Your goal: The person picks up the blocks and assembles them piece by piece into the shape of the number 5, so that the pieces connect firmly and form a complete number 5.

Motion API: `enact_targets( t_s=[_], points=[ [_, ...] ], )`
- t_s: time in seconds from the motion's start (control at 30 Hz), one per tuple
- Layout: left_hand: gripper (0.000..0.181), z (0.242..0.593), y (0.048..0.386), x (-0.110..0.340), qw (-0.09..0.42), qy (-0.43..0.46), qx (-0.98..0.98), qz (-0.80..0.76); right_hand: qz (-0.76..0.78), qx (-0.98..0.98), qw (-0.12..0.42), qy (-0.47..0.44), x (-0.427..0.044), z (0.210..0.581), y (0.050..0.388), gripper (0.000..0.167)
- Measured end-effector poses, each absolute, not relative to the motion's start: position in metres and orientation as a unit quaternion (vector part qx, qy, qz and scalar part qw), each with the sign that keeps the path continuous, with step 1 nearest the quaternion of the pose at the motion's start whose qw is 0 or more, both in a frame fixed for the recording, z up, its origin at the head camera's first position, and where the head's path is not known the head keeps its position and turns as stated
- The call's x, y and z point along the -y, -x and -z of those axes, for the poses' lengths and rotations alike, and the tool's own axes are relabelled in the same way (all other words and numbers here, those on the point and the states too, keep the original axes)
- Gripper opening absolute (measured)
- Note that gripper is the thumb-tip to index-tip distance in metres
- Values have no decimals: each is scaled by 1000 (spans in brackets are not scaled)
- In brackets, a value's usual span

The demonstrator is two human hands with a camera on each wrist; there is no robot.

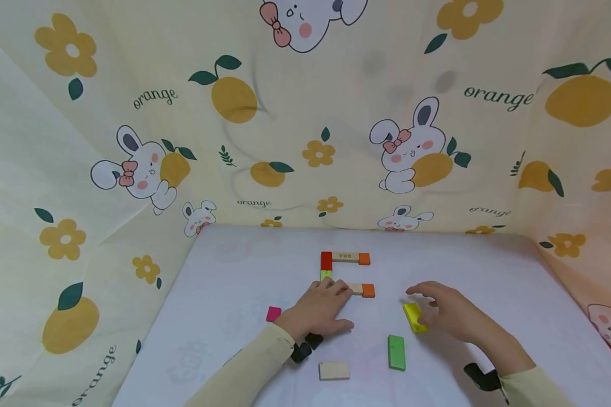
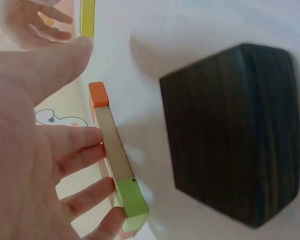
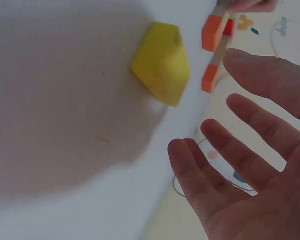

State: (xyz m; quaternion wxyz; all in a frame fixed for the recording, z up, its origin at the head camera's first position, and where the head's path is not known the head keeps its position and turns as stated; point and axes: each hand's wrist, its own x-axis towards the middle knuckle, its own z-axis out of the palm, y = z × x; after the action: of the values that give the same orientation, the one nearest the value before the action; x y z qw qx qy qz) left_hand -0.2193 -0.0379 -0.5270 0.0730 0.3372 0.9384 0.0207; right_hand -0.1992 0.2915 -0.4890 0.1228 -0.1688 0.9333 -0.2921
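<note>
My left hand (image 1: 322,308) rests its fingertips on the light green block (image 2: 132,200) and the wooden block (image 2: 115,142) of the lower row, which ends in an orange block (image 1: 369,290). Behind it lies the upper row: a red block (image 1: 326,260), a wooden block (image 1: 345,257) and an orange block (image 1: 364,259). My right hand (image 1: 448,310) hovers with parted, slightly bent fingers beside a yellow block (image 1: 412,316); in the right wrist view nothing is between its fingers and the yellow block (image 3: 162,62) lies apart from them.
Nearer me lie a green block (image 1: 396,353) and a pale wooden block (image 1: 334,371). A magenta block (image 1: 273,314) is left of my left hand. A dark block (image 2: 230,135) stands close under the left wrist. A printed curtain (image 1: 285,186) borders the white table (image 1: 224,316).
</note>
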Motion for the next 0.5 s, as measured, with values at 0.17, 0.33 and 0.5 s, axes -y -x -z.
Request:
enact_targets(
  t_s=[0.17, 0.33, 0.5],
  points=[
    [75, 526, 219, 37, 77, -335, -939, -23, 275, -941, 136, 142, -288, 496, 196, 58],
    [76, 526, 219, 36, 81, -332, -940, -22, 253, -948, 141, 130, -284, 504, 195, 58],
    [76, 525, 218, 37, 80, -331, -940, -19, 240, -951, 138, 136, -282, 510, 194, 57]
  ],
)
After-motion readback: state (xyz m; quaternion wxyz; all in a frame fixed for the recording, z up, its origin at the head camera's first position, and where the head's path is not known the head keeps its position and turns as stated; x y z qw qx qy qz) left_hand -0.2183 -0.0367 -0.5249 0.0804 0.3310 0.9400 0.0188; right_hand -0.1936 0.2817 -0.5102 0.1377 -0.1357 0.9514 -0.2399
